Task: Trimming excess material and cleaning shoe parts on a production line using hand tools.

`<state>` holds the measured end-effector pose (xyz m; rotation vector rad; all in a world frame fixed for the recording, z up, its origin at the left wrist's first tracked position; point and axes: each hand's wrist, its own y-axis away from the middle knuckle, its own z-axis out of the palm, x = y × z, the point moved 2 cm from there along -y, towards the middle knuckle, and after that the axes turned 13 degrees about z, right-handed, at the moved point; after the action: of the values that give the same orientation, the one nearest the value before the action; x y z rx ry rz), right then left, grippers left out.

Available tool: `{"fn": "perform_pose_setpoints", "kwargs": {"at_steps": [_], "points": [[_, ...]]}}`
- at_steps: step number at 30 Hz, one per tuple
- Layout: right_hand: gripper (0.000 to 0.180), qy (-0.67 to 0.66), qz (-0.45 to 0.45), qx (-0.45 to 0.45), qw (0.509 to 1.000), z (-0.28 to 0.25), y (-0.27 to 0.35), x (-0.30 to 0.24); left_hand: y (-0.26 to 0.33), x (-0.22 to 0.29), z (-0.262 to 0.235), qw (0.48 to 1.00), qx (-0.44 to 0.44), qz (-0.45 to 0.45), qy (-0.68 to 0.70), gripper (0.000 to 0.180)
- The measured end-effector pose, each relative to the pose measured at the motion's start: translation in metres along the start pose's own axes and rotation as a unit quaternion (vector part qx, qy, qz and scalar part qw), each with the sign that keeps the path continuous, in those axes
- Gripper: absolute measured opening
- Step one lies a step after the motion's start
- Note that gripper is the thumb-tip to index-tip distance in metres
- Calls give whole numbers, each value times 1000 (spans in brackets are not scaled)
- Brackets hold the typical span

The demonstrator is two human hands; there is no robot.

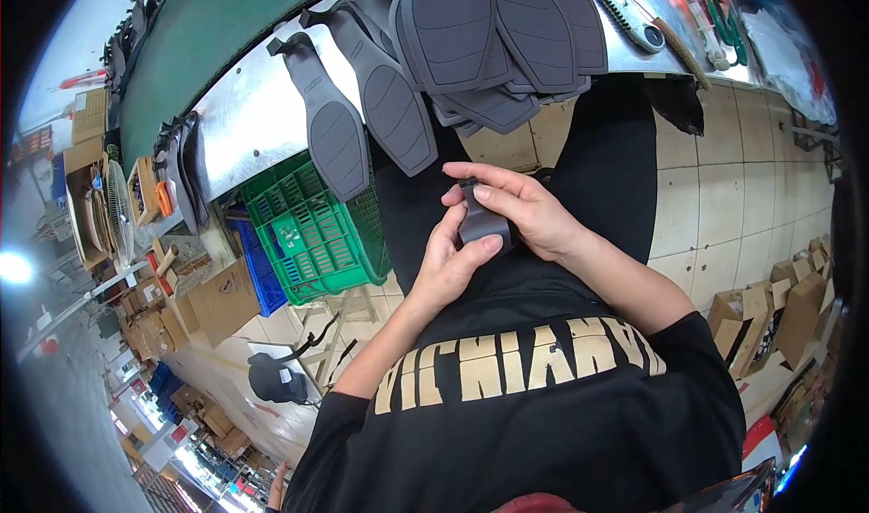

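In front of my belly, over my lap, both hands hold a dark grey sole-shaped rubber piece [482,222]. My left hand [453,264] is closed round its near side, the thumb lying across its face. My right hand [529,212] grips the far end, where a small black part shows between thumb and fingers; that part is too small to name. Much of the piece is hidden by my hands. Beyond them, similar grey sole-shaped pieces [448,28] lie heaped over the bench edge. Two more [337,142] jut out side by side left of the heap.
The metal bench [249,119] with a green mat [226,24] runs along the far side. A green plastic crate [312,241] stands left of my legs. At the right of the bench lie a grey-handled tool [644,35] and green-handled scissors [724,28]. Cardboard boxes [769,314] line the right floor.
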<state>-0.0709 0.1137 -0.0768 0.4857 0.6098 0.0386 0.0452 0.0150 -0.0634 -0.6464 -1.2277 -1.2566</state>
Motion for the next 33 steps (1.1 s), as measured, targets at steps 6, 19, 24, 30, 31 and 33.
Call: {"fn": "perform_pose_setpoints", "kwargs": {"at_steps": [6,19,24,30,31,33], "points": [[39,-14,-9,15,1000,-2,2,-3,-5,2,7,1000,14,-4,-6,61],[42,-50,21,44,998,7,6,-12,-8,0,11,996,-10,82,-25,69],[48,-35,-5,35,999,3,5,-7,-2,-9,12,984,7,172,-38,65],[51,30,-7,-12,999,20,0,-16,4,-6,5,985,21,173,-11,76],[51,44,-16,-15,999,26,0,-17,6,-4,4,984,37,173,-17,72],[49,74,-9,-13,997,34,1,-26,9,5,1,983,33,181,1,64]]}}
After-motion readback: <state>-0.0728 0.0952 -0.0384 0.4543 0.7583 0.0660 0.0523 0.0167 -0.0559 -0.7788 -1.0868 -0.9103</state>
